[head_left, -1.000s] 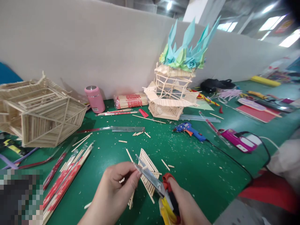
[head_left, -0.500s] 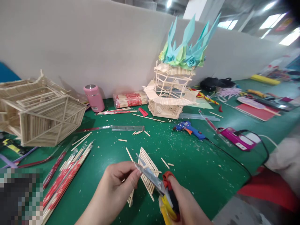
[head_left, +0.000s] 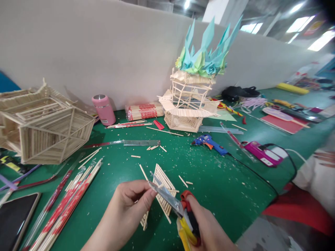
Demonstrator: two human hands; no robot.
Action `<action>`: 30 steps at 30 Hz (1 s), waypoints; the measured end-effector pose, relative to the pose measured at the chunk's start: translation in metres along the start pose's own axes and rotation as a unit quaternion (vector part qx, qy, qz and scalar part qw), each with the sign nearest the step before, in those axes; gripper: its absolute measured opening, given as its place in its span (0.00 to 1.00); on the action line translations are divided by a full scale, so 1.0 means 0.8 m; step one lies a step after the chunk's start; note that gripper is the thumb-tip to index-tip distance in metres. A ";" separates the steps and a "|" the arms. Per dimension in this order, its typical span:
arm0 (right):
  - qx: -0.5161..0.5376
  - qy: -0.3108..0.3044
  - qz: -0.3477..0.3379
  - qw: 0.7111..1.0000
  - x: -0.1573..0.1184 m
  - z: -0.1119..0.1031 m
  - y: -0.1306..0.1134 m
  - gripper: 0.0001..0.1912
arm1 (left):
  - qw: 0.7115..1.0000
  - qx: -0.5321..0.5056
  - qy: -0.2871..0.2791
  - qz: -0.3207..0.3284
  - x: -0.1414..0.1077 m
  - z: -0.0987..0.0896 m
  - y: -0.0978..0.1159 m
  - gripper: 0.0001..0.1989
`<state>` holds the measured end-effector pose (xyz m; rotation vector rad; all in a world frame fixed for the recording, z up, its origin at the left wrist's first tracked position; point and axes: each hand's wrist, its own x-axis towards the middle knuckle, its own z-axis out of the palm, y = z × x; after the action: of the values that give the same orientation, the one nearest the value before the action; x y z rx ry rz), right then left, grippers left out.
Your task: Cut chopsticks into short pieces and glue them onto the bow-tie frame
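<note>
My right hand (head_left: 202,223) is closed round the red, black and yellow handles of a pair of scissors (head_left: 169,199), their blades parted and pointing up and left. At the blade tips, my left hand (head_left: 131,205) pinches a thin wooden stick (head_left: 160,186), mostly hidden by the fingers and blades. Beneath both hands lies a triangular panel of parallel wooden sticks (head_left: 165,177) on the green table. My left hand covers part of another stick assembly (head_left: 145,221). Short cut pieces (head_left: 183,181) lie just right of the panel.
A blue glue gun (head_left: 210,143) lies beyond my right hand, its cord running right. At the back stand a stick model (head_left: 183,118) with blue paper leaves and a pink flask (head_left: 104,111). Leftward are a large stick structure (head_left: 57,132), packed sticks (head_left: 68,205) and a phone (head_left: 18,218).
The view has shifted slightly, and things appear a little further left. Both hands and the scissors keep nearly the same pose.
</note>
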<state>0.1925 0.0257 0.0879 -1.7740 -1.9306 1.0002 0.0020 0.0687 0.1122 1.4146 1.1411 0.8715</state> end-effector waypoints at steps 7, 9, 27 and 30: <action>0.012 0.015 0.025 0.999 0.012 0.027 0.020 0.19 | 0.996 0.057 0.065 0.038 -0.004 0.010 0.001 0.14; 0.014 0.019 0.022 0.999 0.011 0.028 0.021 0.21 | 1.000 -0.019 -0.002 -0.002 -0.005 0.003 0.000 0.14; 0.011 0.015 0.012 1.000 0.003 0.006 0.001 0.16 | 0.994 -0.089 -0.056 -0.036 -0.008 -0.003 0.001 0.14; 0.018 0.008 -0.006 1.000 -0.002 -0.001 0.000 0.18 | 0.978 -0.160 -0.112 -0.078 -0.007 -0.010 0.001 0.16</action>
<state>0.1936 0.0247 0.0886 -1.7438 -1.8994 1.0067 -0.0065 0.0657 0.1147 1.1105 0.8826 0.7276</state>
